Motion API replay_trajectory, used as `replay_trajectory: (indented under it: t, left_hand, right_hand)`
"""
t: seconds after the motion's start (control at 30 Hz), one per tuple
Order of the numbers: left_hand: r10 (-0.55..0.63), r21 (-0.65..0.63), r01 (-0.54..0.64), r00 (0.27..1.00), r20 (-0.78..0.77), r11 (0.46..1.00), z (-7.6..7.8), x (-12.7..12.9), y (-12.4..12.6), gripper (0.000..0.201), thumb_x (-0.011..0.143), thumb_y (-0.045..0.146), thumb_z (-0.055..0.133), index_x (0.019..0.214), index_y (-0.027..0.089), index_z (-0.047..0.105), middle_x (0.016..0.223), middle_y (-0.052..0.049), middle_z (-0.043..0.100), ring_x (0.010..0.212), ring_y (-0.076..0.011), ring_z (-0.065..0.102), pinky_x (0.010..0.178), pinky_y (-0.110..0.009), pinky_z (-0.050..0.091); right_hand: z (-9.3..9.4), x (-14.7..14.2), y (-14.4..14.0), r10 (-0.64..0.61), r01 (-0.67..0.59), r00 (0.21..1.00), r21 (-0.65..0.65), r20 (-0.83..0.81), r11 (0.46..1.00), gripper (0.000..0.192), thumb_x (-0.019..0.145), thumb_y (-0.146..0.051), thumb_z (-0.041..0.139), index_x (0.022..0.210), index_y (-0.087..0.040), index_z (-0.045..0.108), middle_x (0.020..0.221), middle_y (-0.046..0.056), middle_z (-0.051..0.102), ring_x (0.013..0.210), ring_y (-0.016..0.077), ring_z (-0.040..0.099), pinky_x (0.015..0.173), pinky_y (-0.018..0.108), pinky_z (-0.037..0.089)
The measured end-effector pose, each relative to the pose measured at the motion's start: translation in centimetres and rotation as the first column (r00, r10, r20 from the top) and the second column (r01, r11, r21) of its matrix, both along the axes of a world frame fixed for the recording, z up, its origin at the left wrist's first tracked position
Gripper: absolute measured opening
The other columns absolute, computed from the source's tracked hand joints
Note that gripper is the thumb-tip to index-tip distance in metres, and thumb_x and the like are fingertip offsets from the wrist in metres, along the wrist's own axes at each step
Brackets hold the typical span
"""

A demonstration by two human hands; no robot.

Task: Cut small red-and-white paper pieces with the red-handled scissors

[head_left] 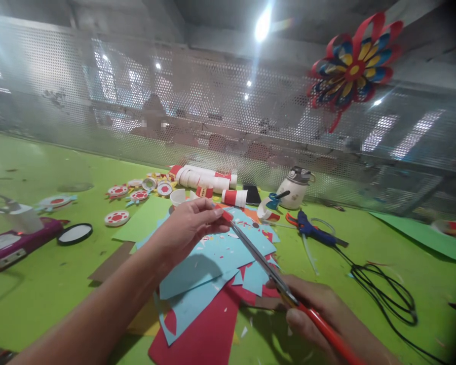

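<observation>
- Nearest the camera, the right hand (323, 317) is lying low at the bottom edge, fingers curled shut around the red handles of the scissors (273, 276).
- From that grip the scissor blades are running up and to the left, their tips reaching the small red scrap (227, 215) pinched in the left hand (192, 225).
- Reaching in from the lower left, the left forearm is crossing the table, and the left hand is closing thumb and fingertips on the scrap, holding it above the paper pile.
- Beneath both hands, light blue paper sheets (209, 263) are overlapping a red paper sheet (203, 334), and small offcuts are lying scattered on them.
- Just right of the blades, a blue glue gun (311, 230) is lying on the green table (41, 268), with its black cord (383, 294) looping toward the right edge; bare green surface is showing between the cord and the right hand.
- Behind the pile, white and red paper cups (209, 180) and round red-and-white paper discs (117, 218) are crowding the space before the perforated metal screen (137, 101).
- At the far left, a magenta device (15, 243) and a black-rimmed lid (75, 234) are sitting well apart from the hands.
</observation>
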State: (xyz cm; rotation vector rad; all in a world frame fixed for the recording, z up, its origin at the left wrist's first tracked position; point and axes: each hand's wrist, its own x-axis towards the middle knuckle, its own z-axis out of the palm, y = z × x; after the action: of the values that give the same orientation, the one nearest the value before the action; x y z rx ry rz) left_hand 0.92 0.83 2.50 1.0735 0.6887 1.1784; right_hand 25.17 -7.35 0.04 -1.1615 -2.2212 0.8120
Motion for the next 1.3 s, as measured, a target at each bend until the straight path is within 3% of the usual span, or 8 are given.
replay_trajectory:
  t: [0.3,0.57,0.73,0.97,1.3]
  left_hand:
    - [0.028,-0.013,-0.028,0.999,0.02,1.0,0.0,0.3,-0.2,0.013,0.074,0.015,0.067,0.068,0.013,0.056,0.07,-0.002,0.065,0.067,-0.0115,0.062,0.075,-0.028,0.051]
    - [0.101,-0.018,-0.1,0.993,0.068,0.995,-0.1,0.9,-0.5,0.012,0.074,0.015,0.066,0.068,0.013,0.056,0.07,-0.002,0.063,0.068,-0.0119,0.06,0.074,-0.029,0.05]
    - [0.115,-0.021,-0.113,0.99,0.081,0.993,-0.2,1.3,-0.7,0.013,0.073,0.014,0.065,0.066,0.013,0.055,0.069,-0.003,0.062,0.072,-0.0142,0.061,0.072,-0.028,0.049]
    - [0.145,-0.007,-0.145,0.987,0.071,0.989,-0.1,1.5,-0.8,0.015,0.073,0.013,0.064,0.064,0.014,0.052,0.066,-0.002,0.061,0.068,-0.0136,0.061,0.072,-0.029,0.049]
    - [0.164,-0.004,-0.164,0.984,0.071,0.986,-0.1,1.6,-0.9,0.015,0.072,0.013,0.064,0.064,0.014,0.052,0.067,-0.002,0.061,0.068,-0.0139,0.061,0.073,-0.03,0.049]
  right_hand:
    - [0.0,0.1,-0.1,-0.02,0.018,0.999,0.056,0.049,0.998,0.045,0.088,-0.058,0.036,0.074,-0.019,0.052,0.071,0.003,0.059,0.057,0.016,0.052,0.05,0.023,0.036]
    - [0.0,0.0,-0.3,-0.065,0.056,0.995,0.11,0.075,0.992,0.049,0.09,-0.059,0.032,0.093,-0.019,0.061,0.064,0.001,0.056,0.053,0.0156,0.05,0.05,0.024,0.037]
    - [-0.1,-0.1,-0.4,-0.091,0.087,0.994,0.058,0.058,0.994,0.048,0.09,-0.058,0.033,0.09,-0.019,0.061,0.074,0.004,0.063,0.058,0.0172,0.056,0.053,0.025,0.041]
    - [0.5,-0.9,-1.0,-0.148,0.148,0.989,0.004,-0.009,0.989,0.047,0.09,-0.058,0.037,0.093,-0.019,0.063,0.072,0.003,0.06,0.059,0.018,0.06,0.054,0.025,0.046]
    - [0.4,-1.2,-1.3,-0.193,0.193,0.981,-0.013,-0.028,0.981,0.055,0.088,-0.063,0.034,0.093,-0.018,0.064,0.067,0.002,0.058,0.05,0.014,0.053,0.045,0.023,0.042]
